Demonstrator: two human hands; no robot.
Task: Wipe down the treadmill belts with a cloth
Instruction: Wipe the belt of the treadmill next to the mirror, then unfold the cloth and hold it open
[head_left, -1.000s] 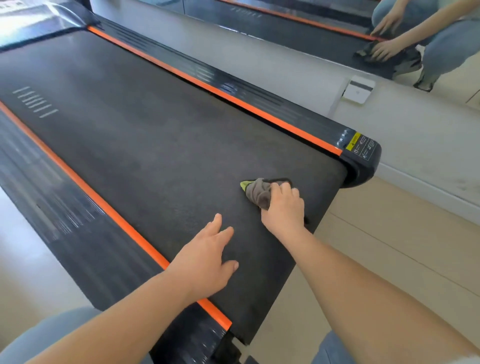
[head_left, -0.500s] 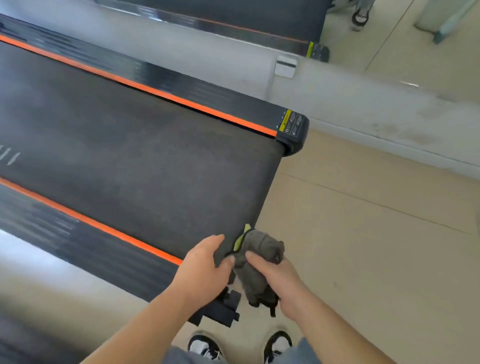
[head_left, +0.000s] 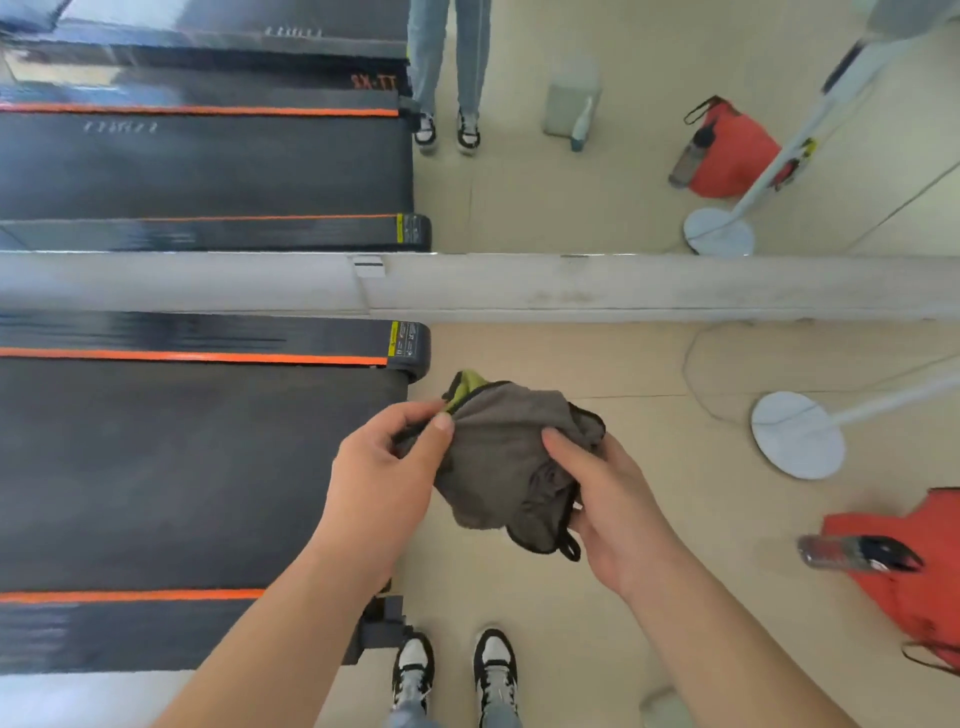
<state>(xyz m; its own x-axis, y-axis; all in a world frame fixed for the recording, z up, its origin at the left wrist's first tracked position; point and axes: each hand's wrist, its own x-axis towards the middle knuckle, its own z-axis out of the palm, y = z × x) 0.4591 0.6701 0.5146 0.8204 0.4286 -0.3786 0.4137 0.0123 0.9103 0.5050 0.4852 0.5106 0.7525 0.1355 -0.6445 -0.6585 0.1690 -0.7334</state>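
Note:
A grey cloth (head_left: 501, 457) with a yellow-green corner and black trim hangs bunched in the air, off the rear end of the treadmill. My left hand (head_left: 387, 478) pinches its left edge between thumb and fingers. My right hand (head_left: 610, 506) grips the cloth's right side from below. The dark treadmill belt (head_left: 182, 473) runs to the left, between two orange stripes and black side rails, with its rear end just left of my hands.
I stand on a beige floor, my shoes (head_left: 452, 670) by the treadmill's rear corner. A white stand base (head_left: 797, 434) and a red bag (head_left: 909, 577) with a bottle lie to the right. A low grey ledge (head_left: 571, 286) under a wall mirror runs across behind.
The cloth has left the belt and come up into both hands. The view has risen from a crouch to standing behind the treadmill's rear end.

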